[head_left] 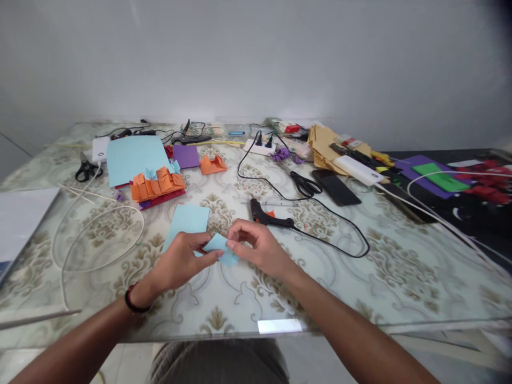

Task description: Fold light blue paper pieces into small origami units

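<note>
Between my two hands is a small folded piece of light blue paper point(218, 244), held just above the patterned table. My left hand point(186, 256) pinches its left side between thumb and fingers, and a dark band circles that wrist. My right hand point(256, 246) grips the paper's right edge with thumb and forefinger. Flat on the table behind my left hand lies a light blue sheet point(188, 221), partly covered by the hand. A black glue gun point(270, 216) rests just beyond my right hand, its cord looping off to the right.
Folded orange paper pieces point(158, 185) and a larger blue sheet point(138, 157) lie at the back left. Black-handled scissors point(306, 184), a phone point(336, 186) and a white power strip point(260, 146) are at the back right. White cable point(104, 266) loops across the left.
</note>
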### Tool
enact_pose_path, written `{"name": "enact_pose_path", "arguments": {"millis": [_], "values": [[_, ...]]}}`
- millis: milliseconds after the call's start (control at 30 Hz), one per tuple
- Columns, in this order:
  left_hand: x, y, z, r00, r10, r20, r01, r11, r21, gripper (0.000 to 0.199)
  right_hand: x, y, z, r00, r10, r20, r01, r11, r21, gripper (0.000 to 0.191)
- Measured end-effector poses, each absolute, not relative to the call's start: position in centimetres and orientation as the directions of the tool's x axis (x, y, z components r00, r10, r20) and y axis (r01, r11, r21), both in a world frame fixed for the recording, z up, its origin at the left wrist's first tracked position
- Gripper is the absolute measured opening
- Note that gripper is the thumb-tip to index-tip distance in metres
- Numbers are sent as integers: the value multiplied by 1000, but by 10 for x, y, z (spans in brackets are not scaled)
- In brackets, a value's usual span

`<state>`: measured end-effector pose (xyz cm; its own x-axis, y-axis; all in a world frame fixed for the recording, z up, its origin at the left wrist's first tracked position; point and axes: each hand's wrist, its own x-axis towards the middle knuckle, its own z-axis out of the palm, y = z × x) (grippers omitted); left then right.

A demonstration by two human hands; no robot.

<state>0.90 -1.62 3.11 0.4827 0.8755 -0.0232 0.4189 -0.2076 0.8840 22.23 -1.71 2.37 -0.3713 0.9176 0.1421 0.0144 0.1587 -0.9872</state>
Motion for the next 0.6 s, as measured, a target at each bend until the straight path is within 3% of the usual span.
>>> {"name": "enact_pose_path", "arguments": {"millis": [433, 600], "values": [[11, -17, 36, 374, 924, 78, 496, -270, 825, 42, 224, -18, 25, -285, 951, 120, 33, 135, -990, 20], [9, -18, 36, 437, 889, 136, 509, -369, 777, 27, 223, -19, 25, -297, 942, 153, 59, 178, -982, 15]]}}
